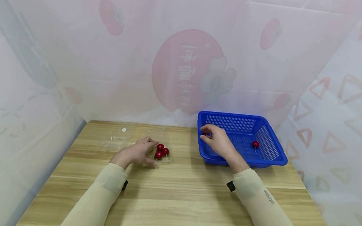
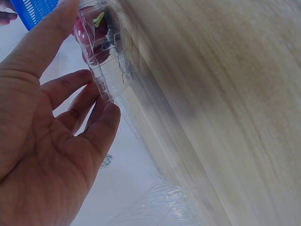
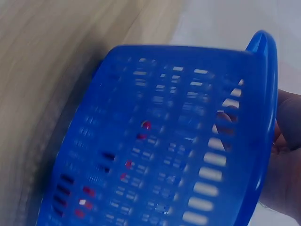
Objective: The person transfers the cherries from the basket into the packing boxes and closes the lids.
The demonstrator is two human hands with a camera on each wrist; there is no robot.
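At the left of the table, a clear plastic box holds red cherries in its near half. My left hand lies round the box's left side, thumb in front and fingers loosely bent behind; fingertips are at the clear wall in the left wrist view. My right hand is over the left end of a blue basket, thumb and forefinger curved toward each other. A sliver of red shows between them; whether they pinch a cherry is unclear. Another cherry with a pale stem lies in the basket's right part.
A second clear plastic container with a white round sticker stands behind my left hand. Printed cloth borders the wooden table at the back and sides. In the right wrist view, the basket wall hides much of my hand.
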